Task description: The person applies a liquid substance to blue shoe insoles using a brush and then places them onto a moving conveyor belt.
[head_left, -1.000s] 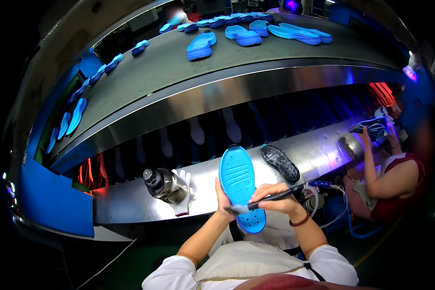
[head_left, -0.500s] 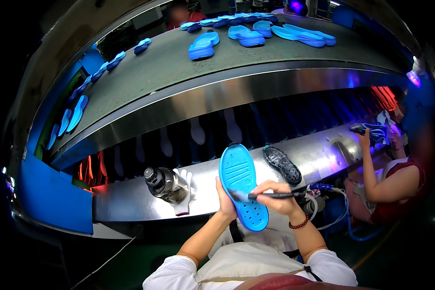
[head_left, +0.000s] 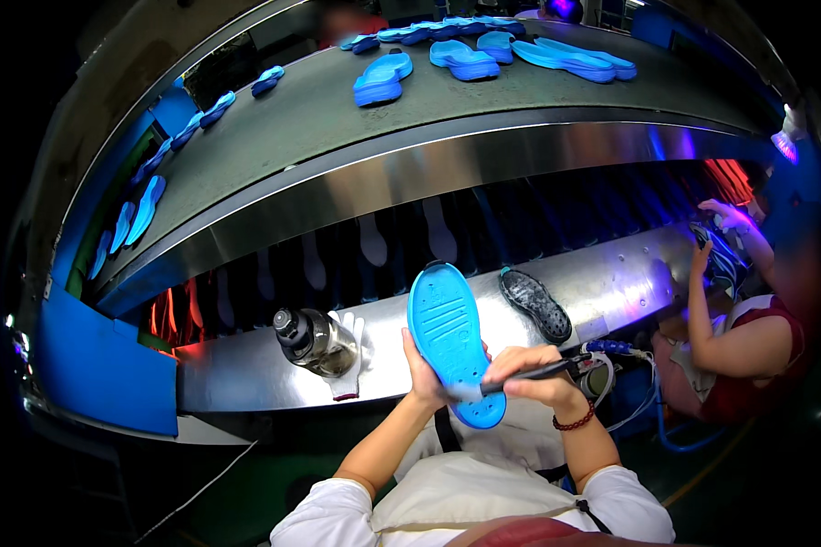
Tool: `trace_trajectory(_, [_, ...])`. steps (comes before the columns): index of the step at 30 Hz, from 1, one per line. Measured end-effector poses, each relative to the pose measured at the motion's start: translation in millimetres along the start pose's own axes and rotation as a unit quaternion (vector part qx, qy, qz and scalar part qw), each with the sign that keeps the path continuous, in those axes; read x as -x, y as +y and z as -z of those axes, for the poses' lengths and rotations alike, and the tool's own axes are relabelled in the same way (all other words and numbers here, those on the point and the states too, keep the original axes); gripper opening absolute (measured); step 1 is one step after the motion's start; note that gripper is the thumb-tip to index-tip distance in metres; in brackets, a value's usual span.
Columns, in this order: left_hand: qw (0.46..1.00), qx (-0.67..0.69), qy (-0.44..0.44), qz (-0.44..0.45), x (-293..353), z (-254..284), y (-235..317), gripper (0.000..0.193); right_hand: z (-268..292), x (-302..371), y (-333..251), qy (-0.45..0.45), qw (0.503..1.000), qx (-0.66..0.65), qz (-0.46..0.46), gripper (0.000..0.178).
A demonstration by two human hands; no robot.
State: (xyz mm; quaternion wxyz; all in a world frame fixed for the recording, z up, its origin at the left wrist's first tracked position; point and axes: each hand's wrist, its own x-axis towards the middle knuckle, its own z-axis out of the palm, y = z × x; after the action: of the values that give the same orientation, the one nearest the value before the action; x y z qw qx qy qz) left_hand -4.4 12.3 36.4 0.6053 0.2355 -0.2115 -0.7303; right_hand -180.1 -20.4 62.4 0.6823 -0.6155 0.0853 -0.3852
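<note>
A bright blue shoe sole (head_left: 445, 319) is tilted up in front of me, its ridged and holed inner side showing. My left hand (head_left: 422, 372) grips it by its left edge, the thumb along the side. Closed round a dark-handled brush (head_left: 557, 367) is my right hand (head_left: 531, 376). The brush's pale bristles lie against the lower, holed end of the sole. Past the sole to the right, a black sole (head_left: 536, 306) rests on the metal ledge. To the left stand a dark, see-through bottle (head_left: 317, 342) and a white glove (head_left: 348, 357) beside it.
Above the metal ledge (head_left: 237, 374) runs a grey-green conveyor belt (head_left: 301, 128) carrying several blue soles (head_left: 383, 80). Dark sole shapes (head_left: 371, 239) show in the gap beneath. At right, a co-worker (head_left: 748, 337) handles a shoe. Cables and a hose (head_left: 652, 392) hang nearby.
My right hand has drawn the brush down to the sole's lower end. The sole has shifted slightly left and up. The co-worker has lifted one hand away from the shoe.
</note>
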Motion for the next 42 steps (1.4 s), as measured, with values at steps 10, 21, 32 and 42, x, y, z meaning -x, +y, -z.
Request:
trace_trajectory(10, [1.000, 0.002, 0.003, -0.018, 0, -4, 0, 0.089, -1, -1, -6, 0.040, 0.999, 0.000, -0.020, 0.018])
trace_trajectory(21, [0.997, -0.032, 0.063, -0.037, -5, -3, 2, 0.094, -3, -3, -7, 0.087, 0.989, 0.114, -0.021, 0.017])
trace_trajectory(32, [0.993, -0.045, 0.067, -0.084, -9, 1, 0, 0.094, -2, -5, -4, 0.107, 0.988, 0.097, -0.044, 0.021])
trace_trajectory(42, [0.993, -0.001, 0.081, -0.088, -10, 0, 12, 0.097, -3, -12, -2, 0.076, 0.966, 0.243, 0.050, 0.017])
